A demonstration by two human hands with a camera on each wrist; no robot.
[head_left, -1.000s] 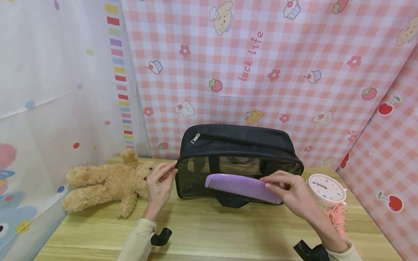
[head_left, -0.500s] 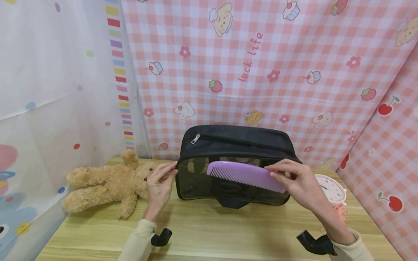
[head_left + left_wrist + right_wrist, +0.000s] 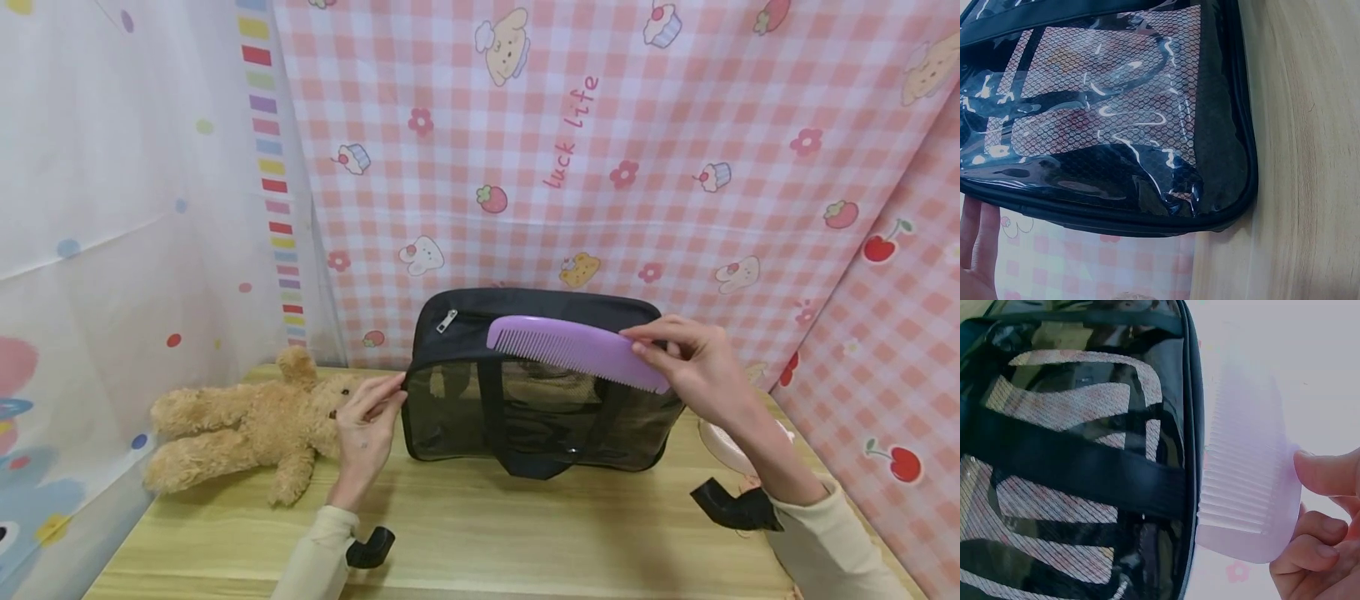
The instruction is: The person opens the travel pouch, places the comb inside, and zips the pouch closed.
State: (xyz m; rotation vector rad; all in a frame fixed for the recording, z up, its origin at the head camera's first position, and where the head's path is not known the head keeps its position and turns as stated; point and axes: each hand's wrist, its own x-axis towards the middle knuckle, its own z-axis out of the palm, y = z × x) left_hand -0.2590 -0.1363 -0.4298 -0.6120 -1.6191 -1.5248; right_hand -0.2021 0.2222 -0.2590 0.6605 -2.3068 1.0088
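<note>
A lilac wide comb [image 3: 572, 348] is pinched between thumb and fingers of my right hand [image 3: 697, 367], its teeth facing down. It hangs in front of the upper part of a black bag [image 3: 450, 425] with see-through dark panels and mesh. My left hand [image 3: 367, 427] grips the bag's left upper edge between thumb and fingertips; in the left wrist view the fingers [image 3: 984, 240] reach the black piping. The bag's zipper pull [image 3: 447, 322] lies at the left end of its top. In the right wrist view the comb [image 3: 1241, 456] overlaps the bag's top edge.
A tan teddy bear [image 3: 262, 425] lies on the wooden table [image 3: 480, 542] to the left. At right a white round clock [image 3: 723, 446] is partly hidden by the right forearm, with pink yarn [image 3: 748, 483] beside it. A pink checked curtain [image 3: 465, 150] hangs behind.
My right hand has raised the comb from the bag's lower front to its top, shifting slightly right. The left hand keeps its grip on the bag's edge.
</note>
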